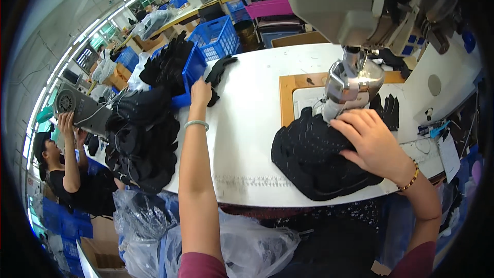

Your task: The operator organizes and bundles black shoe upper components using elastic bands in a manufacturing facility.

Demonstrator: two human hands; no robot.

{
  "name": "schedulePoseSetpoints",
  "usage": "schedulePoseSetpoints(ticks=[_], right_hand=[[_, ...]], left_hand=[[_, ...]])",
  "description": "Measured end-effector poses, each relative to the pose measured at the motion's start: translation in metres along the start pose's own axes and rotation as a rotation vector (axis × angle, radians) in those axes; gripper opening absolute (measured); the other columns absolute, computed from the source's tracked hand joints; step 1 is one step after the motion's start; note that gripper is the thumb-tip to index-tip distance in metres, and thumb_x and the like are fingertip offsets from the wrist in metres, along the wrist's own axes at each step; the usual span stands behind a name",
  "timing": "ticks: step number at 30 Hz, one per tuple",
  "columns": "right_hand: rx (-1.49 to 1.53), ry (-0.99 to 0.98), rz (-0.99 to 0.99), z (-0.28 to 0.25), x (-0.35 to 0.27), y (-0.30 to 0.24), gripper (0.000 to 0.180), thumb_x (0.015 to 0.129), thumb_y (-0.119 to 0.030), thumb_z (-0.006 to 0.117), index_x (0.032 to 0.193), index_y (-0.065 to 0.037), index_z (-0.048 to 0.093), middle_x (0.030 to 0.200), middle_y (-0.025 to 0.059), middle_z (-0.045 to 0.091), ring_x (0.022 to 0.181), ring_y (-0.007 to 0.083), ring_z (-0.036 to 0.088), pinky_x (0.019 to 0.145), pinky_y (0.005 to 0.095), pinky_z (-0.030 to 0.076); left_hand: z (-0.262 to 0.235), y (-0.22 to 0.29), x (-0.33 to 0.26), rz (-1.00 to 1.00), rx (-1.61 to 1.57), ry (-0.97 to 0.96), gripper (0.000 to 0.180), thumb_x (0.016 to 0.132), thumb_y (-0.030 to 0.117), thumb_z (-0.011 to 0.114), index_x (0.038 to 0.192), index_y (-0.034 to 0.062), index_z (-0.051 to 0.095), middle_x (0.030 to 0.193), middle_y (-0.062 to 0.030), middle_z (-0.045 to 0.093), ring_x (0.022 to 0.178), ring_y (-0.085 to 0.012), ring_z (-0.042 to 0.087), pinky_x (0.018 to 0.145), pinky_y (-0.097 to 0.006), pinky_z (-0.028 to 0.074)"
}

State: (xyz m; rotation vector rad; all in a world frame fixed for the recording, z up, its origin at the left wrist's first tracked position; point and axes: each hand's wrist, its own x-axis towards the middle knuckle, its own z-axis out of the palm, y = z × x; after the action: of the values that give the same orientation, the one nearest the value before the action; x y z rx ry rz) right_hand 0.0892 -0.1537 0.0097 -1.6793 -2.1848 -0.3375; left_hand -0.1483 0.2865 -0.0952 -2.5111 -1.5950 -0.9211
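My left hand (201, 93) reaches out to the blue basket (194, 67) at the table's far left edge. Its fingers are curled at a black glove (221, 71) lying beside the basket; the fingertips are partly hidden. My right hand (366, 139) grips black glove fabric (321, 149) with rows of pale dots, thumb on the near side and fingers bent over the top. This bunched fabric lies at the sewing machine's metal post (342, 85), under the machine head (329, 5). More black gloves (167, 64) fill the basket.
A large heap of black gloves (141, 139) stands left of my left forearm. Another black glove (391, 110) lies right of the post. A blue crate (216, 37) stands behind the white table (247, 139). At far left, a person (77, 175) handles a grey machine (85, 108).
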Motion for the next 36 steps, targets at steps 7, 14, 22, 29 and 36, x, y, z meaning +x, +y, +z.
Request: schedulePoseSetpoints(ticks=[7, 14, 22, 29, 36], right_hand=[[0.055, 0.126, -0.159, 0.002, 0.014, -0.017, 0.04, 0.073, -0.019, 0.069, 0.107, -0.001, 0.057, 0.107, 0.011, 0.054, 0.104, 0.0255, 0.053, 0.089, 0.0381, 0.042], [0.113, -0.152, -0.265, 0.057, 0.102, -0.041, 0.026, 0.074, -0.007, 0.061, 0.097, 0.002, 0.056, 0.099, 0.0123, 0.054, 0.095, 0.0252, 0.054, 0.079, 0.0322, 0.046], [-0.044, -0.185, -0.605, 0.151, 0.198, -0.033, 0.017, 0.079, -0.01, 0.06, 0.095, -0.005, 0.06, 0.092, 0.0077, 0.061, 0.093, 0.0206, 0.06, 0.082, 0.0309, 0.045], [-0.115, -0.115, -0.67, 0.148, 0.197, -0.063, 0.013, 0.079, -0.008, 0.059, 0.091, -0.003, 0.06, 0.086, 0.0089, 0.062, 0.081, 0.0221, 0.063, 0.076, 0.032, 0.047], [-0.139, -0.223, -0.356, 0.12, 0.193, -0.063, 0.012, 0.078, -0.009, 0.059, 0.087, -0.002, 0.063, 0.092, 0.0142, 0.066, 0.086, 0.0284, 0.066, 0.075, 0.0367, 0.053]], left_hand=[[-0.034, 0.021, -0.003, -0.147, -0.091, -0.419, 0.046, 0.071, 0.029, 0.074, 0.087, -0.0132, 0.064, 0.082, -0.0258, 0.065, 0.082, -0.0355, 0.065, 0.073, -0.039, 0.05], [-0.093, 0.043, -0.076, 0.012, -0.236, -0.57, 0.049, 0.068, 0.026, 0.076, 0.102, -0.007, 0.063, 0.069, -0.0085, 0.059, 0.06, -0.015, 0.055, 0.054, -0.028, 0.043], [-0.144, 0.058, -0.174, 0.216, -0.149, -0.318, 0.038, 0.066, 0.021, 0.068, 0.097, 0.0009, 0.063, 0.079, -0.0148, 0.062, 0.076, -0.0289, 0.056, 0.072, -0.039, 0.042], [-0.147, 0.048, -0.211, 0.159, -0.101, -0.181, 0.032, 0.067, 0.023, 0.064, 0.091, 0.0023, 0.061, 0.085, -0.0109, 0.061, 0.084, -0.0275, 0.048, 0.079, -0.038, 0.031], [-0.154, 0.056, -0.214, 0.104, -0.056, -0.251, 0.031, 0.068, 0.029, 0.063, 0.081, 0.0011, 0.058, 0.08, -0.014, 0.062, 0.077, -0.0301, 0.055, 0.074, -0.04, 0.035]])
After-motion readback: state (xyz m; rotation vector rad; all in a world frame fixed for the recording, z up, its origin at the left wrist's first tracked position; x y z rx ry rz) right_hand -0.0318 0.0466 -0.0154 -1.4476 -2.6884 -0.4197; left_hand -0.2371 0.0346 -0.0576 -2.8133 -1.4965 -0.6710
